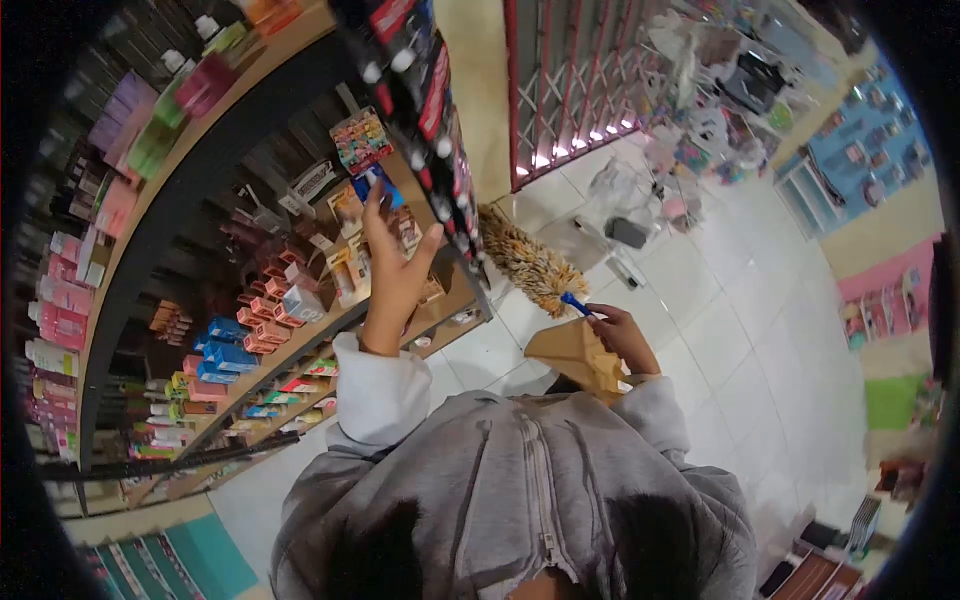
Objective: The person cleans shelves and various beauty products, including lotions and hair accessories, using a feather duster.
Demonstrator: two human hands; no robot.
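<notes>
My left hand (pixel 397 265) reaches over the shelf (pixel 345 312) of small goods, thumb and index finger apart. Its fingertips touch or lie just over a blue packet (pixel 378 186), beside a colourful box (pixel 361 138); whether they grip it I cannot make out. Low on the right, my right hand (pixel 624 340) is wrapped round the blue handle (pixel 575 303) of a duster. The duster's fluffy tan head (pixel 525 262) points up and left, near the shelf's end. Just under the handle is a tan cardboard-like box (pixel 575 352).
Hanging packets (pixel 430 110) on a rack stand beside the left hand. Small boxes and bottles fill the shelves at left. A red folding gate (pixel 570 90) is at the top. Plastic bags (pixel 700 130) and a dark object (pixel 627 232) lie on the tiled floor (pixel 740 320).
</notes>
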